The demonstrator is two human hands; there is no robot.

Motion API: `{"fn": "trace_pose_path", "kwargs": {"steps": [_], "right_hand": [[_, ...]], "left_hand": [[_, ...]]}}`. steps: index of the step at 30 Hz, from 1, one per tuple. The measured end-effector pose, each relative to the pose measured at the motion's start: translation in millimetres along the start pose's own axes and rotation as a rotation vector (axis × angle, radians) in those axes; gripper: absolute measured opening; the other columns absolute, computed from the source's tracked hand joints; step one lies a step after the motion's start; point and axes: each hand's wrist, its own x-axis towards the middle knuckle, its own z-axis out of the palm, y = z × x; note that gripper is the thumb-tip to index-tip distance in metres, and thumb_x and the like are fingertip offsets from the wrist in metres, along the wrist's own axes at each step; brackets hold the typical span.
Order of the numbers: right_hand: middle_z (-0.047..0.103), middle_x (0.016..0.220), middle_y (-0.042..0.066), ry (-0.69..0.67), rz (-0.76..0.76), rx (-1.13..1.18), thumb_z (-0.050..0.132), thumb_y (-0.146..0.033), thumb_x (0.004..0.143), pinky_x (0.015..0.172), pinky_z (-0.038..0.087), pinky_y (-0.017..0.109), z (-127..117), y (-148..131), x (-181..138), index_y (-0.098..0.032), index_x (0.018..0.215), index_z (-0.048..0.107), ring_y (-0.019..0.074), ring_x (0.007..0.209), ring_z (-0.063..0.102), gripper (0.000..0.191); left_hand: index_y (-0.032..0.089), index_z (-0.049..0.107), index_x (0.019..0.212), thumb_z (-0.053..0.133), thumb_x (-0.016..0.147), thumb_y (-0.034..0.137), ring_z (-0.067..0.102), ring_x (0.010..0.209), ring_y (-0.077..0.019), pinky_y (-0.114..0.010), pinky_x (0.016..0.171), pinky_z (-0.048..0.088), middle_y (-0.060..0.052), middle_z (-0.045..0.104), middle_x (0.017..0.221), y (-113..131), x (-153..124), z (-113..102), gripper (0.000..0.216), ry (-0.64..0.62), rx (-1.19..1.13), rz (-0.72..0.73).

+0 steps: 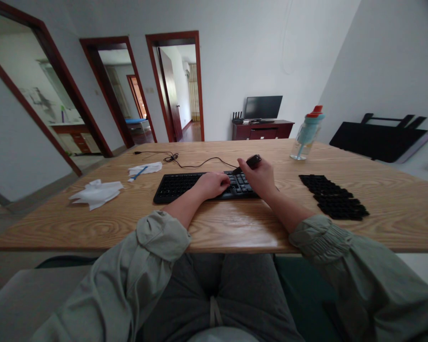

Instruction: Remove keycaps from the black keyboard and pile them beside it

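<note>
A black keyboard (180, 186) lies on the wooden table (235, 223), its cable trailing off to the far left. My left hand (213, 184) rests curled on the middle of the keyboard, fingers closed over the keys. My right hand (259, 176) sits at the keyboard's right end, wrapped round a small black tool (251, 162) whose tip points down at the keys. A batch of loose black keycaps (333, 197) is laid out on the table to the right of my right hand.
Crumpled white wipes (97, 193) and a wipe with a blue swab (144, 169) lie at the left. A clear bottle with a teal and red cap (306, 134) stands at the far right. Folded black furniture leans on the right wall.
</note>
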Motion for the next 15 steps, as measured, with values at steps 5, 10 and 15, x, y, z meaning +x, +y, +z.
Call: {"fn": "trace_pose_path", "kwargs": {"steps": [5,10,15], "right_hand": [[0.06,0.062,0.004,-0.009,-0.013,-0.059,0.056,-0.052,0.083,0.059,0.036,0.03,-1.7,-2.2,-0.1,-0.022,0.065,0.053,0.0186,0.06,0.053,0.035],[0.064,0.069,0.007,-0.005,-0.037,-0.105,0.054,-0.054,0.084,0.062,0.037,0.031,-0.6,-0.5,-0.2,-0.022,0.075,0.058,0.0218,0.067,0.057,0.034],[0.065,0.071,0.005,-0.048,-0.074,-0.102,0.054,-0.053,0.085,0.062,0.036,0.029,1.2,-1.0,-3.4,-0.023,0.081,0.059,0.0206,0.066,0.056,0.03]], "left_hand": [[0.022,0.074,0.092,0.053,0.088,0.03,0.066,0.086,-0.0193,-0.029,0.076,0.048,-0.005,0.073,0.097,1.1,1.6,0.6,0.023,0.003,0.015,0.003],[0.022,0.075,0.093,0.054,0.088,0.031,0.065,0.087,-0.0199,-0.029,0.076,0.048,-0.005,0.074,0.097,4.8,2.6,-2.3,0.024,-0.009,0.03,-0.038],[0.021,0.074,0.095,0.056,0.087,0.034,0.066,0.09,-0.0207,-0.03,0.08,0.05,-0.005,0.074,0.097,4.6,2.3,-4.8,0.023,-0.007,-0.031,-0.041]]}}
